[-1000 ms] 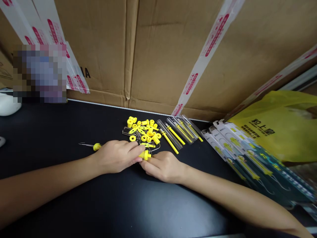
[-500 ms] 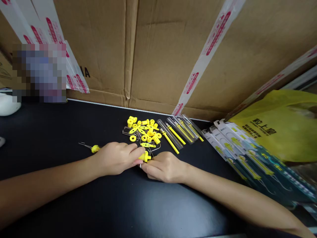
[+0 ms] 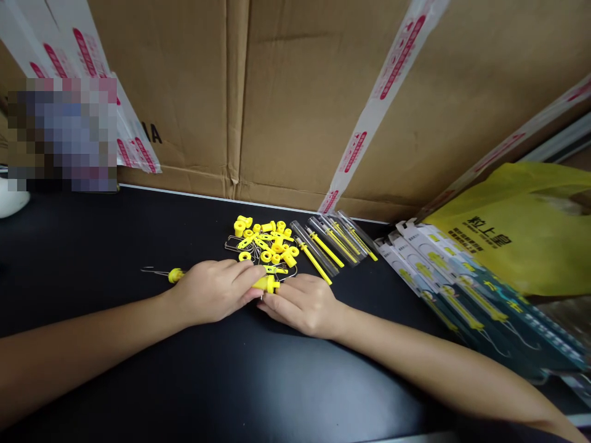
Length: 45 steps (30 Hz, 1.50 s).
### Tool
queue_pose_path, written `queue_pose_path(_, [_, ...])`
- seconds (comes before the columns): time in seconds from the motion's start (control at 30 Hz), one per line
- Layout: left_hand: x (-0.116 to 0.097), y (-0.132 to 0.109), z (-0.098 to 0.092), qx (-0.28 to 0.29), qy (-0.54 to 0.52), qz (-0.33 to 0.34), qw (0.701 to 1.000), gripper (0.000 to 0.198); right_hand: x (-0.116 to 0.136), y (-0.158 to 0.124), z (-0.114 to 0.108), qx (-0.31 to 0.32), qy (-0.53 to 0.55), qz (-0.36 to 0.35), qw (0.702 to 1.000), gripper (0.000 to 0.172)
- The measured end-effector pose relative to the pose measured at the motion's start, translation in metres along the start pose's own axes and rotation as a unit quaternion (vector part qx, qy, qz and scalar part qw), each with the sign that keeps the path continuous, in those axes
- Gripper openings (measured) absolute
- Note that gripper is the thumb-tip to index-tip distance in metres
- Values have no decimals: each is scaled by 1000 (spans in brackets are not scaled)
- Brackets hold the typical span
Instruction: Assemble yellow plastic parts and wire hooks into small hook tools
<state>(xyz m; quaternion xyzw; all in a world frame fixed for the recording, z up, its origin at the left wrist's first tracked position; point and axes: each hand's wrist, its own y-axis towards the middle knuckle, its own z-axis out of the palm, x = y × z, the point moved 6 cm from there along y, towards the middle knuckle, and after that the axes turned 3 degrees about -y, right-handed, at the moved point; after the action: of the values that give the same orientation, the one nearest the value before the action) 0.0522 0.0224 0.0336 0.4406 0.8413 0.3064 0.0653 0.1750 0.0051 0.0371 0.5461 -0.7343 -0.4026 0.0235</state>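
My left hand (image 3: 215, 292) is closed around a yellow-ended hook tool (image 3: 266, 283), which lies nearly level across the front of the parts. Its thin wire hooks and a yellow collar (image 3: 175, 275) stick out left of the hand; the middle is hidden in the palm. My right hand (image 3: 307, 304) is at the tool's right end, its fingers curled together just below the yellow cap. Something small and silvery shows at those fingertips, too small to name. Just behind both hands is a pile of yellow plastic parts (image 3: 277, 247) mixed with bent wire hooks.
Clear tubes with yellow rods (image 3: 325, 246) lie side by side right of the pile. Boxed packages (image 3: 443, 277) and a yellow plastic bag (image 3: 517, 227) are at the right. A large cardboard box (image 3: 286, 104) stands behind the black table (image 3: 277, 381). A white object (image 3: 12, 194) sits far left.
The camera view has shifted slightly. My right hand has rolled a little and sits closer under the yellow cap. My left hand still grips the hook tool.
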Motion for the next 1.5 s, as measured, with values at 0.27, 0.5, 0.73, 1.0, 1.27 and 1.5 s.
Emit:
queue_pose_path(0.27, [-1, 0, -1, 8, -21, 8, 1000, 29, 3, 4, -4, 14, -8, -43, 999, 16])
queue_pose_path(0.5, [4, 1, -3, -8, -9, -16, 1000, 35, 7, 5, -4, 13, -35, -64, 997, 27])
queue_pose_path(0.73, [2, 2, -11, -53, -19, 8, 998, 37, -10, -1, 6, 9, 56, 53, 997, 28])
queue_pose_path(1.0, [-4, 2, -14, -58, -85, 51, 993, 44, -18, -6, 8, -16, 149, 103, 983, 28])
queue_pose_path(1.27, [-1, -2, -11, -49, -113, 51, 991, 47, -15, -1, 10, 35, 331, 82, 939, 32])
queue_pose_path(1.5, [-5, 1, -7, -22, -114, 62, 991, 51, -16, -3, 14, 39, 376, 130, 917, 13])
